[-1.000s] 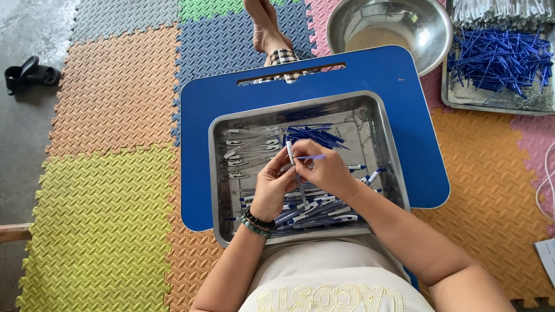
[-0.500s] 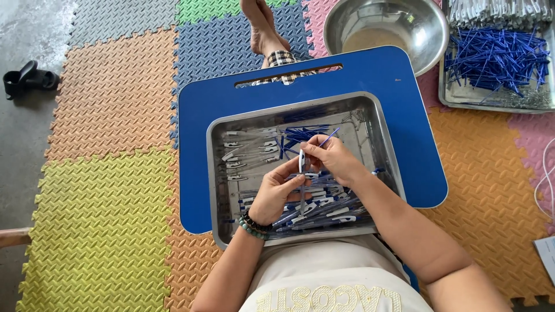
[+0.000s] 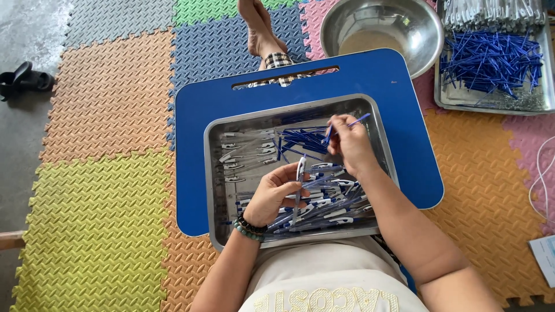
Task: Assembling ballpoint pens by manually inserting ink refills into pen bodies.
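Here, a pen barrel [image 3: 299, 184] is gripped upright by the left hand [image 3: 276, 193] over the steel tray [image 3: 212, 173]; a blue refill [image 3: 347, 124] is pinched in right hand [image 3: 347, 144] fingers, best aligned before insertion.

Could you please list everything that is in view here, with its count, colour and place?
Lap desk: one, blue, across the person's lap.
Steel tray: one, silver, on the lap desk.
Pen parts: many, blue and clear, heaped in the steel tray.
Pen barrel: one, clear with blue, in the left hand.
Refill: one, thin and blue, in the right hand.
Steel bowl: one, silver, beyond the lap desk.
Second tray: one, silver, top right, holding many blue refills and white tubes.
Foam mats: many, orange, yellow, grey, blue, green, pink, on the floor.
Sandal: black, far left.
Foot: one, bare, top centre.
Bracelets: dark and green beads, left wrist.
Left hand: holds the barrel.
Right hand: holds the refill.
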